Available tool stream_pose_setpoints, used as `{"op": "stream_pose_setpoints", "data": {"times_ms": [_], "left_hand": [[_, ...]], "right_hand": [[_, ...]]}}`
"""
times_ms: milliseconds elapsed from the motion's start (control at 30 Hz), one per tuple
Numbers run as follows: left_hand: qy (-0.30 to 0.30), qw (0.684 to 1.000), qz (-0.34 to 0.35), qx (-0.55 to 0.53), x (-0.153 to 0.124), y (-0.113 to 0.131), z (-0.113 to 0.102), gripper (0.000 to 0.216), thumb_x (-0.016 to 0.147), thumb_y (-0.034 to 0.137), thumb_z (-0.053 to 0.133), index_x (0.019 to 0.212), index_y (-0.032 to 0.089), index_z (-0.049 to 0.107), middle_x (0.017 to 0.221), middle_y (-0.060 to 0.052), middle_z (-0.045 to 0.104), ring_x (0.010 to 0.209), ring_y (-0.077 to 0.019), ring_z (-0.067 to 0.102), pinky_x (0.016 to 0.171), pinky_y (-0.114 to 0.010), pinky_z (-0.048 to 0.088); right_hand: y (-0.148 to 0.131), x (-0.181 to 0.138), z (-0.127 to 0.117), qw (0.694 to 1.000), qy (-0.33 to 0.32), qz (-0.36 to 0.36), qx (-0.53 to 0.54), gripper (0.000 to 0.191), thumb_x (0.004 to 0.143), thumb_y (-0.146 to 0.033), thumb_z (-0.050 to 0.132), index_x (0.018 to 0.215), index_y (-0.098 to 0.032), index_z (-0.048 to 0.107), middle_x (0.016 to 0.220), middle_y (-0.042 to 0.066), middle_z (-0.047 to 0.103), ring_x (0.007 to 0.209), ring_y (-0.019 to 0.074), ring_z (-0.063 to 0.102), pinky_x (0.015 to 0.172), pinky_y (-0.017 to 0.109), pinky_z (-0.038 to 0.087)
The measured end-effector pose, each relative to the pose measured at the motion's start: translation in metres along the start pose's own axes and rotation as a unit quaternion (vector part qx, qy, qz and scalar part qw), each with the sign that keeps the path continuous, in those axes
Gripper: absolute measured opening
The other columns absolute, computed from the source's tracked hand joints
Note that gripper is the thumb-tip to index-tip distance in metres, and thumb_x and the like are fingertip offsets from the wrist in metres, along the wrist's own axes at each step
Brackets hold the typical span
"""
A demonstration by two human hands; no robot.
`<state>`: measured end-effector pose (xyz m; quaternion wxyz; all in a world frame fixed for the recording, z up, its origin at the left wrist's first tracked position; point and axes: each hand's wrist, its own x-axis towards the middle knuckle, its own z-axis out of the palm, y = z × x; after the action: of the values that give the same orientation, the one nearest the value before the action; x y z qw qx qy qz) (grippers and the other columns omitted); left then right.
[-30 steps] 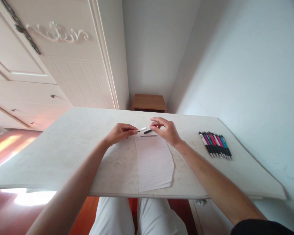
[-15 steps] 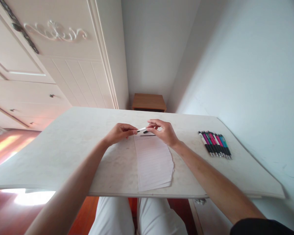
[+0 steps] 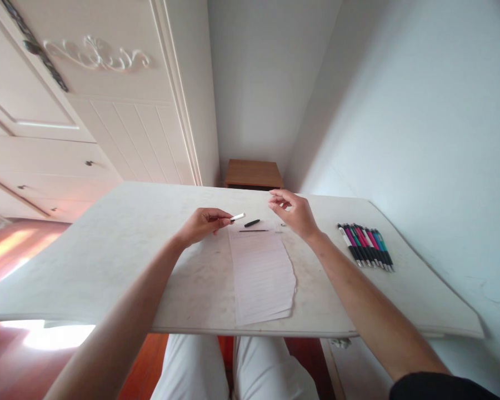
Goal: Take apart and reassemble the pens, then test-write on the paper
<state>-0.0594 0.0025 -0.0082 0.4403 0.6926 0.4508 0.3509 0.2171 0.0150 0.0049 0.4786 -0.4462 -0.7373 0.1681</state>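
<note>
My left hand point(image 3: 202, 224) pinches a white pen barrel point(image 3: 238, 217) that points right, just above the far edge of a lined paper sheet point(image 3: 261, 272). A black pen piece point(image 3: 252, 223) lies on the table beside the barrel's tip. A thin dark refill point(image 3: 254, 230) lies along the paper's top edge, with a tiny part point(image 3: 283, 225) next to it. My right hand point(image 3: 296, 213) hovers to the right of these parts, fingers loosely curled and apart, with nothing visible in them.
A row of several pens point(image 3: 367, 245) with pink, teal and black barrels lies at the right of the white table point(image 3: 108, 261). A wooden cabinet point(image 3: 254, 174) stands behind the table. A white wardrobe point(image 3: 87, 111) is at left, a wall at right.
My right hand has let go of the black pen piece, which now lies on the table, and has drawn back to the right. My left hand still holds the white barrel.
</note>
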Motion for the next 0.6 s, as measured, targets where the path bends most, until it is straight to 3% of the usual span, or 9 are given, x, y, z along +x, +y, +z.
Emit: {"op": "stream_pose_setpoints", "data": {"times_ms": [100,233,400,600], "left_hand": [[0.02,0.998,-0.004,0.065,0.0,-0.005,-0.004,0.042,0.075,0.05,0.069,0.096,0.015,0.076,0.069,-0.004,0.068,0.055,-0.0123,0.051,0.05,-0.023,0.042],[0.06,0.976,0.037,0.206,-0.001,-0.013,-0.013,0.026,0.079,0.042,0.066,0.088,0.02,0.078,0.085,-0.005,0.074,0.065,-0.0152,0.057,0.065,-0.026,0.046],[0.076,0.965,0.063,0.243,0.0,-0.017,-0.022,0.027,0.081,0.042,0.062,0.087,0.021,0.078,0.093,-0.006,0.072,0.072,-0.0174,0.06,0.07,-0.027,0.046],[0.064,0.956,0.044,0.281,0.001,-0.02,-0.024,0.029,0.079,0.042,0.062,0.086,0.019,0.078,0.091,-0.007,0.07,0.065,-0.0159,0.056,0.071,-0.029,0.046]], "right_hand": [[0.018,0.004,-0.009,0.998,-0.024,0.04,-0.039,0.035,0.075,-0.024,0.069,0.109,-0.018,0.069,0.094,0.007,0.075,0.079,0.0175,0.069,0.071,0.03,0.054],[0.032,0.004,-0.013,0.991,-0.074,0.071,-0.083,0.028,0.071,-0.019,0.07,0.099,-0.016,0.072,0.085,0.006,0.074,0.073,0.0159,0.066,0.072,0.03,0.053],[0.028,0.003,-0.017,0.98,-0.134,0.065,-0.133,0.015,0.073,-0.019,0.069,0.087,-0.017,0.075,0.077,0.004,0.073,0.069,0.0153,0.063,0.067,0.028,0.049],[0.015,0.003,-0.032,0.95,-0.281,0.071,-0.117,0.005,0.073,-0.021,0.07,0.074,-0.02,0.074,0.072,0.001,0.072,0.066,0.015,0.062,0.061,0.025,0.044]]}}
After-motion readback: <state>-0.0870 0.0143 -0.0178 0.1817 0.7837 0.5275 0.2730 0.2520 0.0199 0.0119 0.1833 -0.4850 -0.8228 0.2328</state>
